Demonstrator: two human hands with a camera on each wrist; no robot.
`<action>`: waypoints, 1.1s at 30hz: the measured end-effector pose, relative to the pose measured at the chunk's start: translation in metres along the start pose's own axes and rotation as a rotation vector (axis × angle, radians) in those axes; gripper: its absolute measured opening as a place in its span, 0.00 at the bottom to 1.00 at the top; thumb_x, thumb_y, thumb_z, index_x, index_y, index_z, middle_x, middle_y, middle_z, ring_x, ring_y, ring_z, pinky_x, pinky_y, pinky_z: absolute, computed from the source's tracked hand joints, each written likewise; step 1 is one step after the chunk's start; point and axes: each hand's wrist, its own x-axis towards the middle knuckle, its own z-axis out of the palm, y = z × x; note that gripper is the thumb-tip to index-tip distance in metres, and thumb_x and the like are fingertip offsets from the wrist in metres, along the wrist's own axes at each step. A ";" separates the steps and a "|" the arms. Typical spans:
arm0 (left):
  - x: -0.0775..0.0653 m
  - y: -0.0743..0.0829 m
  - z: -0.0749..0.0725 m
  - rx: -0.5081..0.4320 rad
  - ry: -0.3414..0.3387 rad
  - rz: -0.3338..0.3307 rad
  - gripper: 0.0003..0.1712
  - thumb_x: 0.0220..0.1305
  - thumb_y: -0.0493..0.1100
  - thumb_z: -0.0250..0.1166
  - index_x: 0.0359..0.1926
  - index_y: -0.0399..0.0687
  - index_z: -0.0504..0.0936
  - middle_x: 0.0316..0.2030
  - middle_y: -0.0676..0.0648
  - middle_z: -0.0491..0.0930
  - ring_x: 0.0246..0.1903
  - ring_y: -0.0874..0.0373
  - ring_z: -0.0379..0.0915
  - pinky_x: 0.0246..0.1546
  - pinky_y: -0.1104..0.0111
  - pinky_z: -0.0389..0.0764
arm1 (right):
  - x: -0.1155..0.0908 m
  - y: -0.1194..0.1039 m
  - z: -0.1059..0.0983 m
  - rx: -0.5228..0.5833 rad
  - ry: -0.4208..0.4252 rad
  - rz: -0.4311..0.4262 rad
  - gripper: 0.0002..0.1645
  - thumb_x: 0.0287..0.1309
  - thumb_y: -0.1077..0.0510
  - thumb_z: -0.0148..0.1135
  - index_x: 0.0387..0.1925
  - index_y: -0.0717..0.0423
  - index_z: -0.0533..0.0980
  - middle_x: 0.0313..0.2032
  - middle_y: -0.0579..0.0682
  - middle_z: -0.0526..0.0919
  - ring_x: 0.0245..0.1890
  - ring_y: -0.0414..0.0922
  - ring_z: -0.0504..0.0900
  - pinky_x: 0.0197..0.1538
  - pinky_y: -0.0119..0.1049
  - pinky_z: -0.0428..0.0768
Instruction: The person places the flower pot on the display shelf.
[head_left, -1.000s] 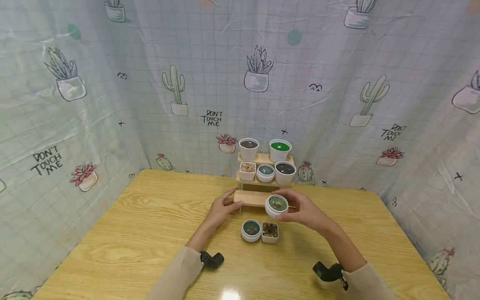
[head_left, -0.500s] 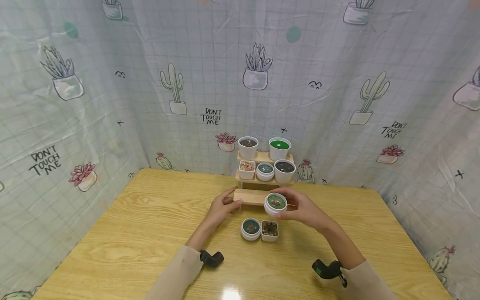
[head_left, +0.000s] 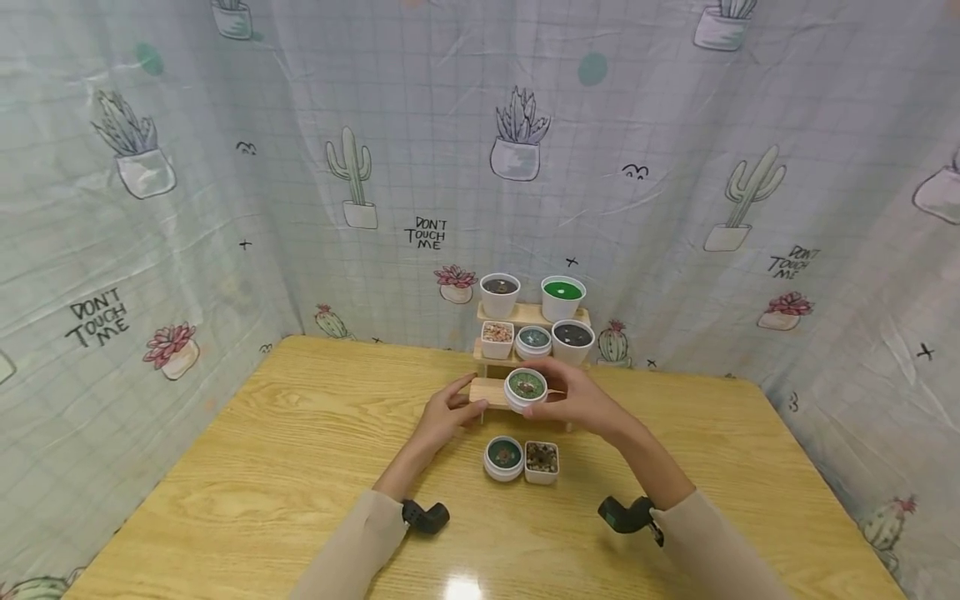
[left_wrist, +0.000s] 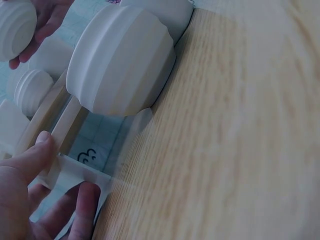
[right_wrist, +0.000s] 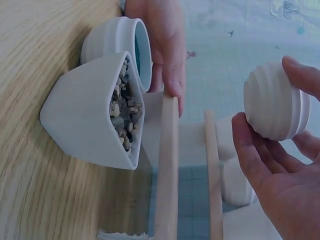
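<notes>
The bench [head_left: 300, 467] carries a tiered wooden stand [head_left: 529, 314]. The left hand [head_left: 441, 421] grips its lowest shelf [head_left: 489, 392] at the left end; the right hand [head_left: 588, 407] pinches a round white pot [head_left: 525, 387] above that shelf. Placing seems in hand; next probably calls for lowering it level.

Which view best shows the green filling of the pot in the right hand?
Head: it looks down into the pot, so the green filling shows, though small. Right wrist shows only the pot's ridged outside; left wrist, its outside too, cut off by the frame. Neither shows the filling.
</notes>
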 end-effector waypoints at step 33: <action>-0.003 -0.001 0.002 0.004 0.003 0.028 0.40 0.69 0.49 0.71 0.77 0.52 0.67 0.46 0.40 0.89 0.40 0.58 0.86 0.45 0.65 0.84 | 0.031 0.032 0.027 -0.031 0.099 0.033 0.40 0.55 0.62 0.77 0.68 0.66 0.71 0.60 0.63 0.80 0.55 0.52 0.83 0.61 0.43 0.81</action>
